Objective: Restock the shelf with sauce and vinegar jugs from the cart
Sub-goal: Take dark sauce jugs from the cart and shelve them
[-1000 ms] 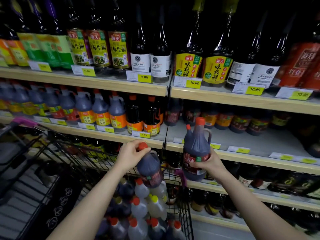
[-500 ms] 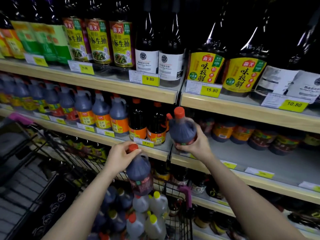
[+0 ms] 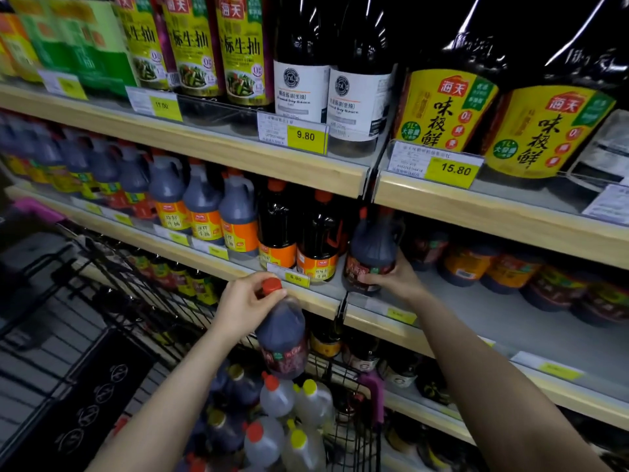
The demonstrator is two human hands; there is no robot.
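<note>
My right hand (image 3: 396, 279) grips the lower body of a dark sauce jug (image 3: 372, 250) with a red cap, which stands upright on the middle shelf (image 3: 476, 321) beside two tall dark bottles. My left hand (image 3: 246, 301) holds a second dark jug (image 3: 282, 338) by its red-capped neck, hanging above the cart (image 3: 112, 301) in front of the shelf edge. Inside the cart lie several more jugs (image 3: 272, 424), some dark, some clear with red or yellow caps.
The middle shelf carries a row of grey jugs with orange labels (image 3: 204, 212) at left and short dark jars (image 3: 503, 270) at the back right, with bare shelf in front of them. Tall soy sauce bottles (image 3: 442, 110) fill the upper shelf. More jars sit on the shelf below.
My right hand has carried its jug further in and set it upright on the middle shelf. My left hand has lifted its jug a little higher above the cart. The camera moved closer.
</note>
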